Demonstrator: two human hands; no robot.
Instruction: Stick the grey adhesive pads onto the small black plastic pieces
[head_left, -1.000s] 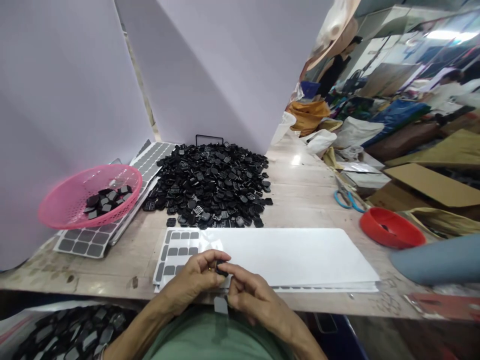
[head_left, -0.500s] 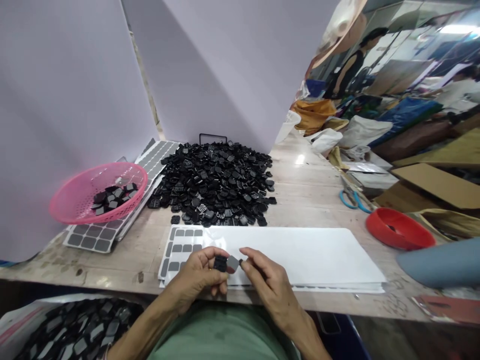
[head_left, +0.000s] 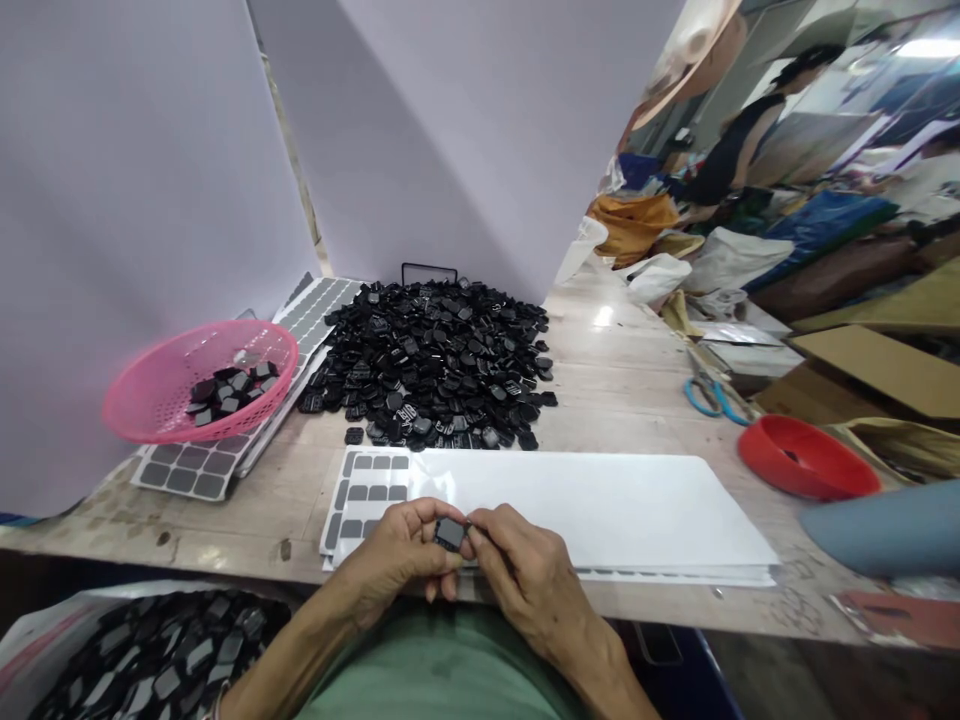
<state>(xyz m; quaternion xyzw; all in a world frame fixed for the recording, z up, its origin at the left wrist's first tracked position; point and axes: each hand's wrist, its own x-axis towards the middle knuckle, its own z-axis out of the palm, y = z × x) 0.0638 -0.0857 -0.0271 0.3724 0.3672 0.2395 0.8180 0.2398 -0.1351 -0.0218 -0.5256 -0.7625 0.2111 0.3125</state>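
Note:
My left hand [head_left: 397, 556] and my right hand [head_left: 519, 570] meet at the table's near edge, both pinching one small black square part [head_left: 451, 533] with a grey pad on its face. Under them lies a white backing sheet [head_left: 585, 510] with several grey pads [head_left: 367, 480] left at its left end. Behind it spreads a big heap of black parts [head_left: 435, 365]. A pink basket [head_left: 161, 400] at the left holds a few finished parts [head_left: 229, 388].
More grey pad sheets [head_left: 187, 475] lie under and behind the basket. A red bowl [head_left: 806, 458] and blue-handled scissors [head_left: 709, 395] are at the right. A bag of black parts [head_left: 142, 660] sits low left. A person [head_left: 739, 135] stands far right among bags and cardboard.
Half a second ago my right hand held a grey pad just right of the part; now both hands are closed together with the pad on the part.

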